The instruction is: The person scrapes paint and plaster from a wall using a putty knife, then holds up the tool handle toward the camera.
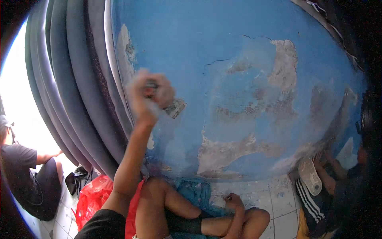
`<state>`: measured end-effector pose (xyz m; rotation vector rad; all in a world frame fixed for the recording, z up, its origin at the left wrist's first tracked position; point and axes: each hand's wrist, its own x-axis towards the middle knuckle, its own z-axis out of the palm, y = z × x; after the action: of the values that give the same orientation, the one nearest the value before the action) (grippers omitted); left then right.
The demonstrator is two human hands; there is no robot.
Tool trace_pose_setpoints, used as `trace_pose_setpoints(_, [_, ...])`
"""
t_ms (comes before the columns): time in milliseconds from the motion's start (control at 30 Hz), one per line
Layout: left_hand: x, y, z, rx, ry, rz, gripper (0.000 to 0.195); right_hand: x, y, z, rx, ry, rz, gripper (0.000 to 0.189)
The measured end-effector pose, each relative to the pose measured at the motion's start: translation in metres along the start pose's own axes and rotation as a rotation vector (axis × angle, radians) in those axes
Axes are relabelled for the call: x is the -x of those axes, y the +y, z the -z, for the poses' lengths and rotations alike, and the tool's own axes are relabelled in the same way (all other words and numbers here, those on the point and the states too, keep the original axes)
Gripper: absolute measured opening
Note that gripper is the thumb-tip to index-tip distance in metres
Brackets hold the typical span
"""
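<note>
My left hand (153, 91), blurred and raised on an outstretched arm, is closed around the dark and red handle of a scraper. The scraper's blade (176, 108), flat and stained, lies at or just before a blue painted wall (191, 71). Low over my crossed legs is my right hand (235, 201), its fingers curled; a small dark spot shows at the fingertips, too small to tell whether it is a held thing. Bare grey patches (226, 151) and cracks mark the wall, where paint has come off.
Grey curtain folds (80, 74) hang at left. A red plastic bag (94, 194) and a black bag (78, 179) lie on the tiled floor. Blue cloth (194, 191) is by my legs. One person (21, 179) sits far left, another (328, 185) at right beside a sandal's sole (310, 176).
</note>
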<state>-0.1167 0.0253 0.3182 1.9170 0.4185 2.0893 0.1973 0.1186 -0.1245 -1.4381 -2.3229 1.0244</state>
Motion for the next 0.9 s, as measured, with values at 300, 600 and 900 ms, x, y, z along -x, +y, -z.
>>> trace_pose_setpoints(300, [-0.008,0.012,-0.013,-0.078,-0.012,0.03,0.054,-0.009,0.017,-0.016,0.036,-0.01,-0.039,0.042])
trace_pose_setpoints(600, [-0.007,0.004,-0.024,-0.536,-0.013,0.053,0.052,-0.009,0.032,-0.019,0.058,-0.023,0.006,0.039])
trace_pose_setpoints(900, [-0.021,0.008,-0.028,-0.382,-0.112,0.245,0.058,0.006,-0.013,0.008,-0.009,-0.023,-0.085,0.037])
